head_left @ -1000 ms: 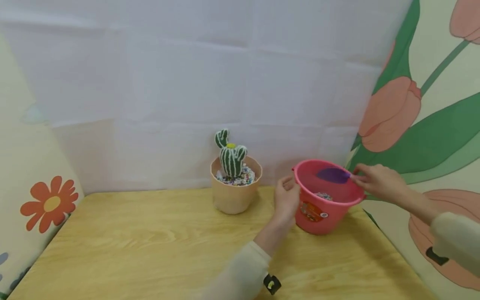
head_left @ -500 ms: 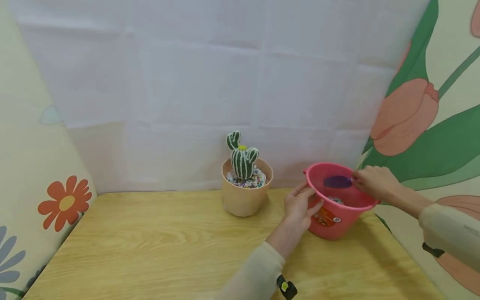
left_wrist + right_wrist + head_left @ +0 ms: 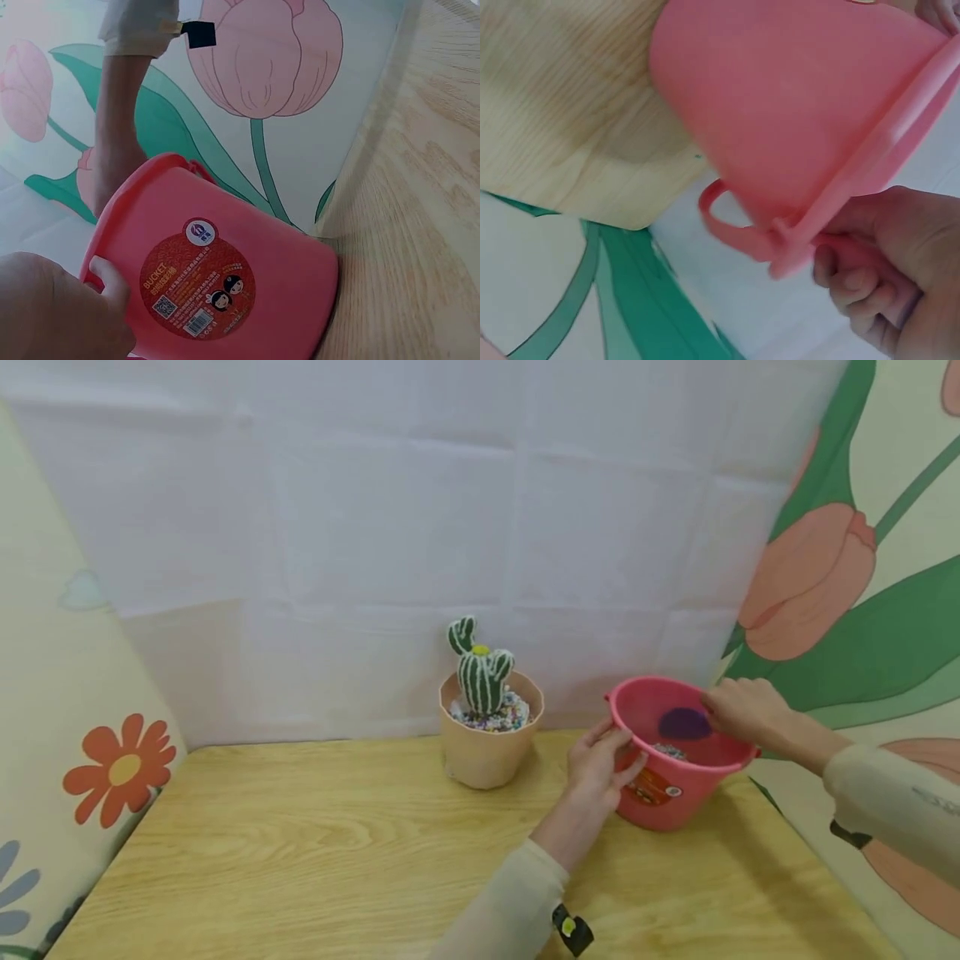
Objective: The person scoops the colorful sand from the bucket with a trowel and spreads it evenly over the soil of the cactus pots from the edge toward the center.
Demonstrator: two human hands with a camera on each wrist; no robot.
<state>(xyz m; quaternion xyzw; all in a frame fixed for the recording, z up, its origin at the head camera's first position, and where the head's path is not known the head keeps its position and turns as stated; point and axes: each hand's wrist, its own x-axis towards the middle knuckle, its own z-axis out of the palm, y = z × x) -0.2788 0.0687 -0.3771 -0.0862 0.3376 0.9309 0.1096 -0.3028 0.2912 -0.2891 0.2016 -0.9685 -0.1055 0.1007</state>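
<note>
Wood-look table (image 3: 315, 835) w/ white cloth (image 3: 375, 518) behind, floral print walls both sides. Pink bucket (image 3: 693, 782) sits at far right of table, base on the wood, open top up; bead-like bits (image 3: 670, 751) in the bottom. Purple scoop (image 3: 684, 723) is inside, blade over the right part, apart from the bits AFAICT.

R hand (image 3: 746, 714) at the rim's right side, fingers curled round the pinkish scoop handle (image 3: 874, 274), clear in R wrist view; grip is high, prob. so the blade can reach down past the rim. L hand (image 3: 597, 764) on the rim's left side, gripping it, thumb on outer wall near the round label (image 3: 199, 285); some fingertips hidden. Looks like a brace, i.e. it'd stop the bucket sliding or tipping while R works inside.

Peach pot (image 3: 480, 757) stands upright just left of bucket, not touching, w/ toy cactus (image 3: 480, 681) in multicolor beads (image 3: 506, 714). Spot is prob. for short reach from bucket. Neither hand on it.
</note>
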